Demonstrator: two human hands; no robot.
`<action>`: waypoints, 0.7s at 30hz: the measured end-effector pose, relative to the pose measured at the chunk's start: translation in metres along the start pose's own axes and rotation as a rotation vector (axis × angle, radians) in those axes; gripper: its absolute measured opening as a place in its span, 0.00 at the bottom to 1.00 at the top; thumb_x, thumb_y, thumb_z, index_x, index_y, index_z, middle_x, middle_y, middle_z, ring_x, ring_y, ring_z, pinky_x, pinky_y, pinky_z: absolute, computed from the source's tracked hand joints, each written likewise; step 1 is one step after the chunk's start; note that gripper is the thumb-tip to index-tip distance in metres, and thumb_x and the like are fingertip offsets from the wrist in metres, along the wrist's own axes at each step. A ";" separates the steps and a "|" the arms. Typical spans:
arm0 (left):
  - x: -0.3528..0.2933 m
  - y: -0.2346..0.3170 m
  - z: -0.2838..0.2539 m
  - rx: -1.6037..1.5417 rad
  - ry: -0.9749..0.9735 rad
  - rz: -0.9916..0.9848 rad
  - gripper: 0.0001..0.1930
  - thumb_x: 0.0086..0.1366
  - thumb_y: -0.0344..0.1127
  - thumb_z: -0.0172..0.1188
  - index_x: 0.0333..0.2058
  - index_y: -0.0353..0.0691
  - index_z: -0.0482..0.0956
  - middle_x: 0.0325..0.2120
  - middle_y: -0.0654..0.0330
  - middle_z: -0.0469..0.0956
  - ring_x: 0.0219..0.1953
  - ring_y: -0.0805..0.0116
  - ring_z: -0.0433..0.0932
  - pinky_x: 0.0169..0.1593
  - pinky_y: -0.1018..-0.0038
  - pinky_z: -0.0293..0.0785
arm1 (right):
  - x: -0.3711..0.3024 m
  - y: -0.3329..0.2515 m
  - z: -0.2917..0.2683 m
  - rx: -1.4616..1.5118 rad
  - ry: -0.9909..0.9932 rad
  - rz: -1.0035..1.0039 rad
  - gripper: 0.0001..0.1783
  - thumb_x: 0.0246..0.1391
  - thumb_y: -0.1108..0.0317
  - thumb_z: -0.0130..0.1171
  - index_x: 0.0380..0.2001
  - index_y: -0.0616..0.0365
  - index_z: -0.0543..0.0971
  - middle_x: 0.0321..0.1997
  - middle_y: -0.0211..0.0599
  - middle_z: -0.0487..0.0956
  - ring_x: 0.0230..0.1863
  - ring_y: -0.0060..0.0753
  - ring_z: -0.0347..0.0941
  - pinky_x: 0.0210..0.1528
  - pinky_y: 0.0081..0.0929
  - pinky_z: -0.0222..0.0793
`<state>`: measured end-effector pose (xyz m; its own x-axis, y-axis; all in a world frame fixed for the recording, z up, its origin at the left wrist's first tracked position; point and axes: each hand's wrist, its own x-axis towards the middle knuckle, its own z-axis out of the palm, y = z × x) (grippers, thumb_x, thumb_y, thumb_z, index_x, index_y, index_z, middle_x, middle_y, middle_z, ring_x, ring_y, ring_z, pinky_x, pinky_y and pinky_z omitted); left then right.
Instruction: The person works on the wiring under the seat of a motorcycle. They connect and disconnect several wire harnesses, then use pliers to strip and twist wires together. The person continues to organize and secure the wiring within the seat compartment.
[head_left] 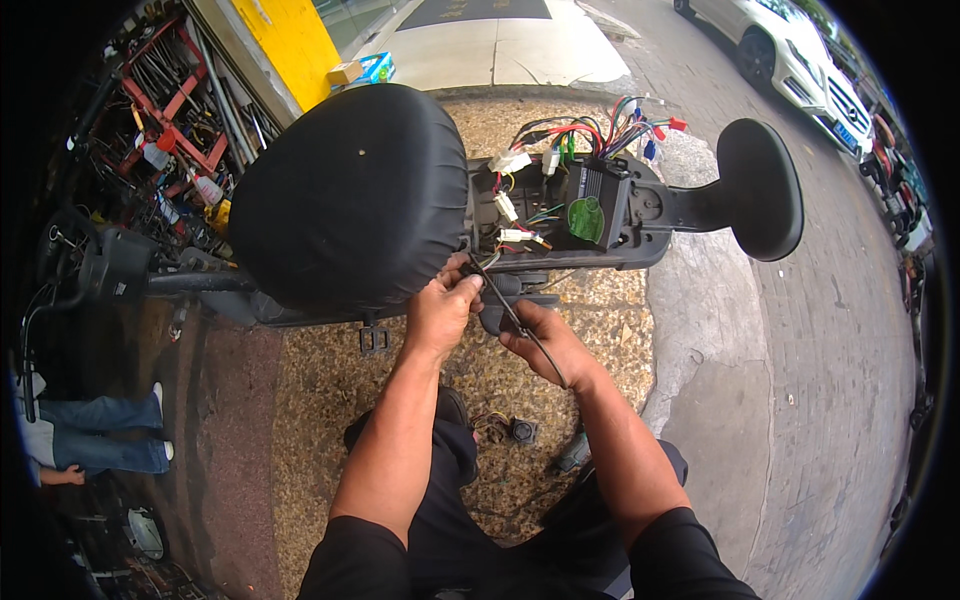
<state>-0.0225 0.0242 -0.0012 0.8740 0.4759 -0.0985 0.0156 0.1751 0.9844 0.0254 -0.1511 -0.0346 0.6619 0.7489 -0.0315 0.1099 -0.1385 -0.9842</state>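
Observation:
My left hand (443, 308) pinches a thin black cable (505, 305) close to the frame, just below the right edge of a round black seat (350, 190). Lower down, my right hand (550, 345) has its fingers closed on the same cable, whose end hangs over my right wrist. Beyond my hands is the open rear bay of an electric bike, with white connectors (513, 236) on coloured wires. A black finned box (597, 195) with a green label sits in this bay, beside a bundle of wires (605, 135) sticking up.
A black backrest (760, 190) juts out at the right. On the ground between my legs lie a small black part (522, 431) and some wires. Tools crowd a red rack (175, 100) at left. Another person's jeans (110, 435) show lower left; a white car (800, 60) stands upper right.

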 end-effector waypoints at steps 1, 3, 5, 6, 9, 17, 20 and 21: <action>0.000 0.000 0.000 0.017 -0.008 0.006 0.14 0.66 0.23 0.59 0.50 0.31 0.74 0.32 0.62 0.78 0.29 0.77 0.76 0.32 0.78 0.75 | 0.000 0.000 0.001 0.016 -0.002 -0.001 0.12 0.59 0.67 0.63 0.38 0.62 0.72 0.29 0.36 0.74 0.34 0.27 0.65 0.40 0.31 0.68; -0.001 0.000 0.001 0.056 -0.021 0.021 0.14 0.66 0.22 0.58 0.50 0.32 0.73 0.33 0.62 0.79 0.29 0.78 0.76 0.33 0.79 0.75 | 0.000 -0.001 0.002 -0.007 0.006 -0.011 0.12 0.59 0.67 0.62 0.39 0.62 0.72 0.30 0.37 0.74 0.35 0.27 0.66 0.41 0.32 0.68; -0.001 0.000 0.001 0.096 -0.032 0.037 0.14 0.66 0.22 0.58 0.50 0.31 0.73 0.33 0.61 0.79 0.29 0.78 0.76 0.33 0.79 0.75 | 0.001 -0.002 0.003 -0.015 0.011 -0.023 0.13 0.59 0.67 0.62 0.40 0.63 0.72 0.32 0.38 0.75 0.36 0.27 0.66 0.43 0.32 0.68; -0.002 0.000 0.001 0.098 -0.036 0.039 0.14 0.66 0.22 0.58 0.50 0.31 0.73 0.33 0.61 0.79 0.29 0.78 0.76 0.33 0.79 0.75 | 0.001 -0.002 0.003 -0.013 0.009 -0.029 0.13 0.60 0.67 0.62 0.42 0.63 0.72 0.33 0.38 0.76 0.37 0.28 0.67 0.44 0.32 0.68; -0.002 0.001 0.001 0.098 -0.044 0.033 0.14 0.66 0.21 0.57 0.50 0.31 0.73 0.33 0.60 0.80 0.29 0.77 0.76 0.33 0.79 0.76 | 0.002 -0.004 0.005 0.047 0.009 -0.056 0.15 0.60 0.66 0.62 0.45 0.63 0.73 0.37 0.39 0.77 0.40 0.28 0.68 0.46 0.32 0.69; -0.001 0.001 0.001 0.109 -0.039 0.024 0.13 0.66 0.22 0.58 0.49 0.33 0.73 0.33 0.61 0.80 0.30 0.77 0.76 0.34 0.79 0.76 | 0.003 -0.001 0.002 0.109 -0.018 -0.022 0.17 0.60 0.64 0.63 0.46 0.63 0.74 0.37 0.39 0.78 0.41 0.27 0.69 0.46 0.31 0.69; -0.001 0.000 0.001 0.110 -0.031 0.025 0.13 0.66 0.23 0.58 0.50 0.33 0.74 0.33 0.62 0.80 0.30 0.78 0.76 0.34 0.79 0.76 | 0.004 0.003 0.002 0.096 -0.009 -0.028 0.16 0.60 0.64 0.63 0.44 0.63 0.74 0.34 0.38 0.78 0.39 0.27 0.69 0.44 0.31 0.69; -0.001 0.000 0.000 0.116 -0.028 0.017 0.13 0.66 0.23 0.58 0.50 0.34 0.74 0.33 0.62 0.80 0.31 0.78 0.76 0.34 0.79 0.76 | 0.005 0.003 0.003 0.101 -0.005 -0.037 0.15 0.60 0.64 0.63 0.43 0.63 0.74 0.34 0.38 0.78 0.38 0.27 0.69 0.44 0.31 0.69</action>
<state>-0.0234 0.0234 -0.0008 0.8878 0.4534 -0.0796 0.0556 0.0660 0.9963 0.0265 -0.1458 -0.0386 0.6549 0.7557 0.0046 0.0588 -0.0449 -0.9973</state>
